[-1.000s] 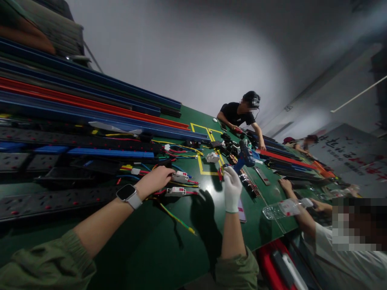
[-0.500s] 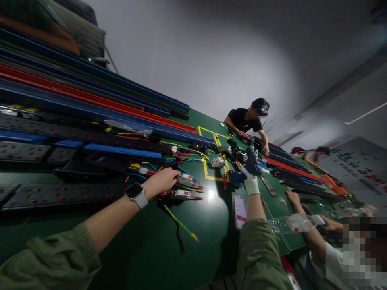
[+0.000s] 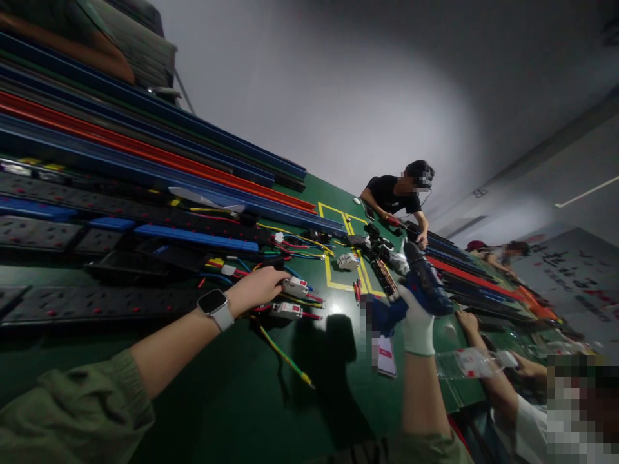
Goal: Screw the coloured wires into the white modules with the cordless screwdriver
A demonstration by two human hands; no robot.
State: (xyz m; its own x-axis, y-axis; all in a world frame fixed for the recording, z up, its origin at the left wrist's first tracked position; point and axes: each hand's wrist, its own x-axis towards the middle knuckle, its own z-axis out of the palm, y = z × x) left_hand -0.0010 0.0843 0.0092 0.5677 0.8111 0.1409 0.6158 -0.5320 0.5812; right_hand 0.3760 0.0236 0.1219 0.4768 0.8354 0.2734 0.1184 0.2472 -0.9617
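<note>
My right hand (image 3: 416, 325), in a white glove, is closed round the handle of a blue cordless drill (image 3: 429, 281), raised above the table. My bare left hand (image 3: 258, 288), with a watch at the wrist, grips the near end of a white circuit breaker (image 3: 296, 285); its fingertips are partly hidden. A second white breaker (image 3: 287, 310) lies just below it, with a red wire coming out. From under my left hand a green-and-yellow wire (image 3: 285, 356) runs over the green tabletop. Black socket strips (image 3: 120, 303) lie to the left of that hand.
Blue and orange channel profiles (image 3: 193, 164) lie along the far left side. A loose breaker (image 3: 348, 261) and red-handled pliers (image 3: 357, 291) sit mid-table. A phone (image 3: 387, 356) and a plastic bottle (image 3: 471, 363) are near my right arm. Co-workers are across and at right.
My right hand has lifted the drill off the table area among the parts, bringing it nearer and to the right. My left hand stays at the breaker.
</note>
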